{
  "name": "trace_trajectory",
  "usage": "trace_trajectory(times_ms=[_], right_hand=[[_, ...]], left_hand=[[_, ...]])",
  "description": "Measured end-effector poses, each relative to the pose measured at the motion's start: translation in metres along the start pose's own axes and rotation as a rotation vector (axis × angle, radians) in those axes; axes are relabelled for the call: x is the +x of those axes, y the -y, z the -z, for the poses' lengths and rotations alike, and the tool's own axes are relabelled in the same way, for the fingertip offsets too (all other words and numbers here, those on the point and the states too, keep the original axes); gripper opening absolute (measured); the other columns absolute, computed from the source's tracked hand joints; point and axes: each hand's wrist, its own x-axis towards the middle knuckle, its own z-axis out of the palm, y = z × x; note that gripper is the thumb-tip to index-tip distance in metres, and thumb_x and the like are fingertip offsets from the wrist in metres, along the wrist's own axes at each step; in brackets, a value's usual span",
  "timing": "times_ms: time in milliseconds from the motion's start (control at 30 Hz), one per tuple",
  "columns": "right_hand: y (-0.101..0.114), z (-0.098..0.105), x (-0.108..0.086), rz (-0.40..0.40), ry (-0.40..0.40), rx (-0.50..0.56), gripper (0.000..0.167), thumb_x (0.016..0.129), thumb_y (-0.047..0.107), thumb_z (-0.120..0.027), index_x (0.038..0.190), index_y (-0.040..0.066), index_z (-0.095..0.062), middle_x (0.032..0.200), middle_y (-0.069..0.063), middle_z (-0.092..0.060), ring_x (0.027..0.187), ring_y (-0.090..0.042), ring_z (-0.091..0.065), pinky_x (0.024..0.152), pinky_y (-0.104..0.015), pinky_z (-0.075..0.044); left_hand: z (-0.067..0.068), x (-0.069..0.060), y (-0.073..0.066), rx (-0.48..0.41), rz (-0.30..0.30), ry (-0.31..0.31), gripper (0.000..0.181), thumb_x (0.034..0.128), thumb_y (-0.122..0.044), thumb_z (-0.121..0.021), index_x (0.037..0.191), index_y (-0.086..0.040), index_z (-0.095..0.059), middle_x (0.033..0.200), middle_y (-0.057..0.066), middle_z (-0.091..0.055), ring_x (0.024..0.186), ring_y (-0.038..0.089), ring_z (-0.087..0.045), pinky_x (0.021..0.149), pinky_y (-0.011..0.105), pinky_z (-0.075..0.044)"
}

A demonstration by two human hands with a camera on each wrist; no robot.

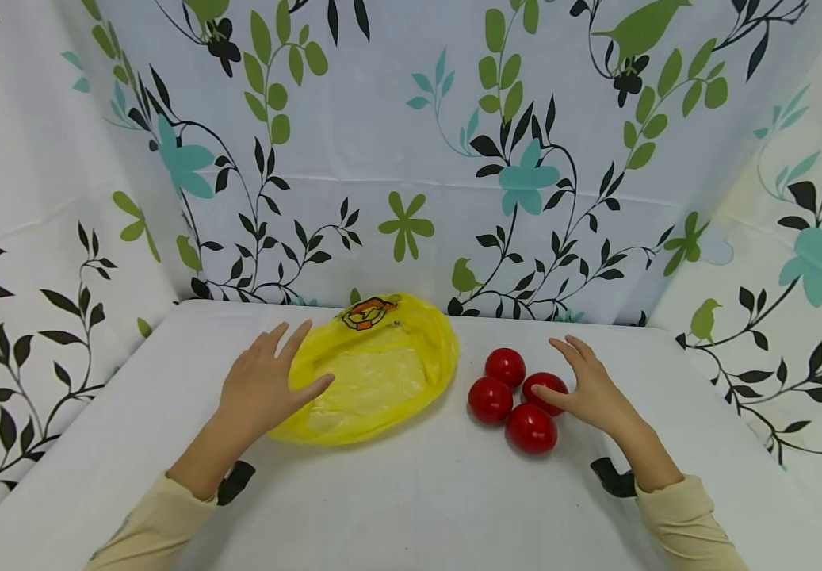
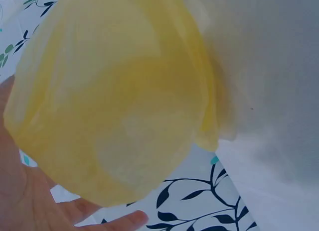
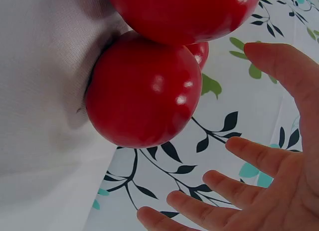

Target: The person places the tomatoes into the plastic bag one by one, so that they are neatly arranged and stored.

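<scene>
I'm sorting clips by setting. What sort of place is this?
Perhaps an indoor booth for tabletop work: a white table holding a yellow plastic bag, with leaf-patterned cloth hung on three sides.

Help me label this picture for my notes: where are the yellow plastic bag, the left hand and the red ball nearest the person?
Yellow plastic bag (image 1: 371, 382): head view, middle of its open inside.
Left hand (image 1: 257, 384): head view, back of the hand.
Nearest red ball (image 1: 532, 429): head view, its upward-facing side.

White table (image 1: 411, 511), yellow bag (image 1: 375, 385), four apparent tomatoes (image 1: 532, 429)
</scene>
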Motion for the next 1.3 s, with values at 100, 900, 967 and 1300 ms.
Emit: trace_trajectory(times_ms=[100, 900, 967, 1300], right_hand=[[-0.002, -0.001, 0.001, 0.003, 0.002, 0.014, 0.082, 0.083, 0.031, -0.074, 0.147, -0.001, -0.033, 0.152, -0.032, -0.02, 0.136, -0.055, -0.023, 0.091, -0.071, -0.04], [-0.024, -0.012, 0.003, -0.096, 0.146, 0.156, 0.071, 0.085, 0.032, -0.073, 0.138, -0.005, -0.044, 0.13, -0.032, -0.051, 0.105, -0.044, -0.059, 0.074, -0.046, -0.059], [-0.026, -0.013, 0.004, -0.088, 0.148, 0.164, 0.069, 0.086, 0.031, -0.073, 0.137, -0.005, -0.045, 0.127, -0.032, -0.053, 0.104, -0.043, -0.059, 0.074, -0.044, -0.059], [-0.027, -0.017, 0.006, -0.08, 0.154, 0.203, 0.066, 0.086, 0.029, -0.073, 0.135, -0.006, -0.047, 0.125, -0.031, -0.054, 0.105, -0.042, -0.058, 0.075, -0.043, -0.059]], left_hand=[[-0.003, -0.003, 0.005, -0.055, 0.041, 0.019, 0.085, 0.0869, -0.054, -0.063, 0.153, -0.014, -0.027, 0.148, 0.029, -0.034, 0.128, 0.051, -0.041, 0.088, 0.063, -0.048], [-0.01, -0.021, 0.028, -0.415, 0.144, 0.138, 0.073, 0.0896, -0.032, -0.068, 0.147, -0.001, -0.036, 0.138, 0.032, -0.045, 0.108, 0.046, -0.059, 0.082, 0.052, -0.055], [-0.01, -0.021, 0.028, -0.422, 0.14, 0.131, 0.071, 0.0901, -0.031, -0.067, 0.147, -0.001, -0.037, 0.136, 0.032, -0.046, 0.107, 0.046, -0.059, 0.081, 0.052, -0.056], [-0.013, -0.022, 0.03, -0.458, 0.17, 0.093, 0.061, 0.0906, -0.027, -0.068, 0.14, 0.0, -0.046, 0.123, 0.03, -0.058, 0.101, 0.043, -0.063, 0.076, 0.047, -0.058]])
